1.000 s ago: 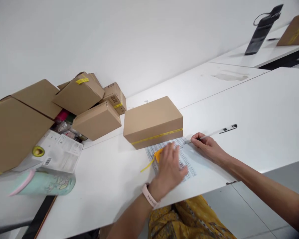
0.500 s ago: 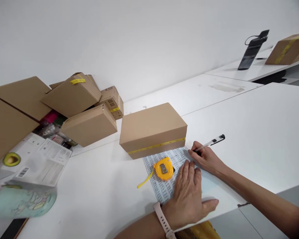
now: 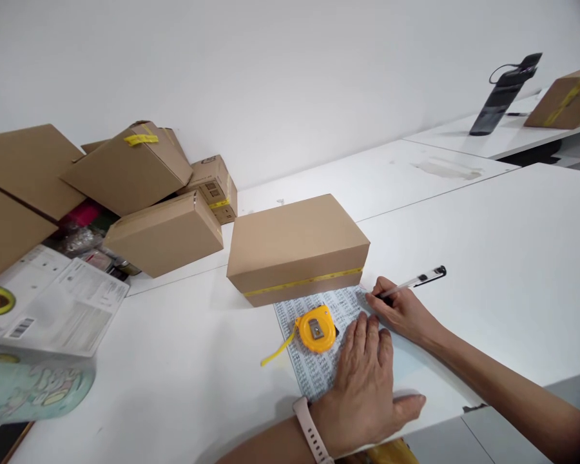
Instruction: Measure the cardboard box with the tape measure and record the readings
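Now, head view: a person is working at a white table [image 3: 488, 258], looking down on both hands.
Right hand [image 3: 406, 309]: closed in a writing grip on a pen [image 3: 415, 281], which is pointing its tip down at the far right corner of the printed sheet [image 3: 309, 370].
Left hand [image 3: 367, 380]: lying flat and open, palm down, pressing on the sheet and gripping nothing; a pale watch [image 3: 312, 428] is sitting on the wrist.
Tape measure [image 3: 316, 328]: resting on the sheet, free of both hands, with a short yellow tail sticking out.
Box [image 3: 294, 241]: standing closed just beyond the sheet, touching its far edge.
Progress: writing seems to be under way; fresh marks are too small to make out.
Around: a heap of cartons [image 3: 164, 232] is leaning far left.
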Demonstrator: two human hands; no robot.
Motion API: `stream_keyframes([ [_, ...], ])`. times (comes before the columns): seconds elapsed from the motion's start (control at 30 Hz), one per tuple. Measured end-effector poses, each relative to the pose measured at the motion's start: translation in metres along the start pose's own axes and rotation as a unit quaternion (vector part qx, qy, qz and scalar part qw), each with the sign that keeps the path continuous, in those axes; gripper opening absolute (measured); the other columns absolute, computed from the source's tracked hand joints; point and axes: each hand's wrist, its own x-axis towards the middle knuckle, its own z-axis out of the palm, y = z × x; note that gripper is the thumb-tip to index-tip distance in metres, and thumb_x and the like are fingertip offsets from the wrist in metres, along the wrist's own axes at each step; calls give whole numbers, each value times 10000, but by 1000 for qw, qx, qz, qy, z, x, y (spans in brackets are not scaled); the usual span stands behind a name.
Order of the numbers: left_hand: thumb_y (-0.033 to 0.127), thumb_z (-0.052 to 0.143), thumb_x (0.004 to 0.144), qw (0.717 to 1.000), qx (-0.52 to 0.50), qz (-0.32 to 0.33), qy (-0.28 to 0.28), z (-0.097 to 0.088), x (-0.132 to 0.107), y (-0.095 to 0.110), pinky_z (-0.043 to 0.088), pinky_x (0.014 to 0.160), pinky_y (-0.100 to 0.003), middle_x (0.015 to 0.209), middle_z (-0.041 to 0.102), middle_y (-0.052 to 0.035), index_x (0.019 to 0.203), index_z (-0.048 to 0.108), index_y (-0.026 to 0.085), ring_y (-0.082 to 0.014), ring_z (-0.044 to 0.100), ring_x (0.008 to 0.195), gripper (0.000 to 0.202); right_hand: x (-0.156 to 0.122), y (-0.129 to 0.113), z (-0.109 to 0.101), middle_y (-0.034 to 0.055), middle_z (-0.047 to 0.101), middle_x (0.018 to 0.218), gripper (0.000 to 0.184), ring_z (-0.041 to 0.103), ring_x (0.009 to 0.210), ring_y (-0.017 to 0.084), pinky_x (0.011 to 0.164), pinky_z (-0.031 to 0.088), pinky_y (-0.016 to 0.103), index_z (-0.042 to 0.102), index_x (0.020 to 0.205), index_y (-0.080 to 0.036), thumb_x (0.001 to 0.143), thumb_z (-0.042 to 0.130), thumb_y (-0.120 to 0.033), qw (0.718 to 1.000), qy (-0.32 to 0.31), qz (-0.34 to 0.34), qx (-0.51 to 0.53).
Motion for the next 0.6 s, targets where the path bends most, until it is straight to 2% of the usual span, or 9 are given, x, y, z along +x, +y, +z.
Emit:
stream_keyframes([
  [0.33,419,730,803,1000,10,-3,-4,-1,0,2,105,1223,-565,1570,167,-312,1465,320,-73,-430,101,1481,922,0,1,0,-61,399,551,263,356,518,120,480,307,266,448,715,-239,874,553,-421,1000,-15,9,-2],
  [0.6,455,710,814,999,45,1,-6,-1,-1,1,127,1224,-548,1570,181,-310,1470,317,-52,-408,109,1486,918,0,2,0,-59,387,546,272,337,512,112,472,288,260,437,698,-236,859,565,-413,1000,-8,6,4],
])
